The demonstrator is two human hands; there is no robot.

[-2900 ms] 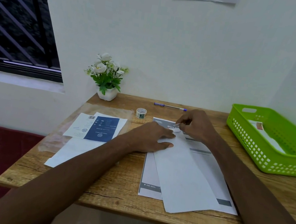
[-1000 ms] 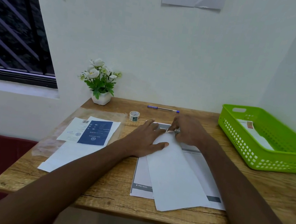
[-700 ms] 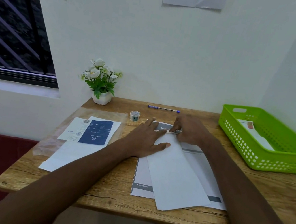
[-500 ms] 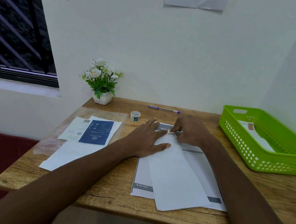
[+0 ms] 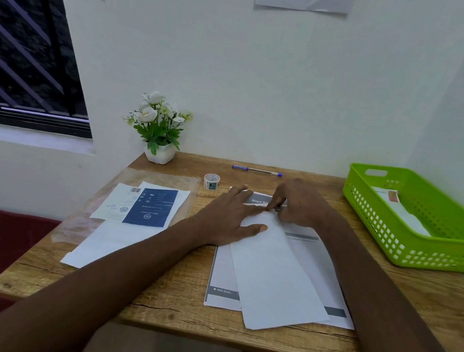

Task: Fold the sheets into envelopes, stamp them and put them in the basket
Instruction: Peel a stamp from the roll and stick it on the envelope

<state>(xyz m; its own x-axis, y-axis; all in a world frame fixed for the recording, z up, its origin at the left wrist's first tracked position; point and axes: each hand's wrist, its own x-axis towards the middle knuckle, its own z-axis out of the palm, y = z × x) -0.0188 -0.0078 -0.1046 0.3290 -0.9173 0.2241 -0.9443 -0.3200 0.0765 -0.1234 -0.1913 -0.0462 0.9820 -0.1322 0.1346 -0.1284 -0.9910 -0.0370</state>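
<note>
A wooden worktop (image 5: 175,303) stands against a white wall, a barred window at left. A flat left hand (image 5: 230,220), fingers straight, presses a folded white sheet (image 5: 276,276) lying mid-worktop over a printed page. The right hand (image 5: 298,207) pinches the sheet's far tip. A green basket (image 5: 430,250) sits far right.

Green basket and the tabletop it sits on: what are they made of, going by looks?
Green basket: looks like moulded plastic, with a uniform bright colour, a slight sheen, and regular square holes in its walls plus a handle slot. Brown tabletop: wood-look with matte grain streaks and knot lines; the flat, even surface could be printed laminate over board rather than solid wood, and the view does not settle which.
</note>
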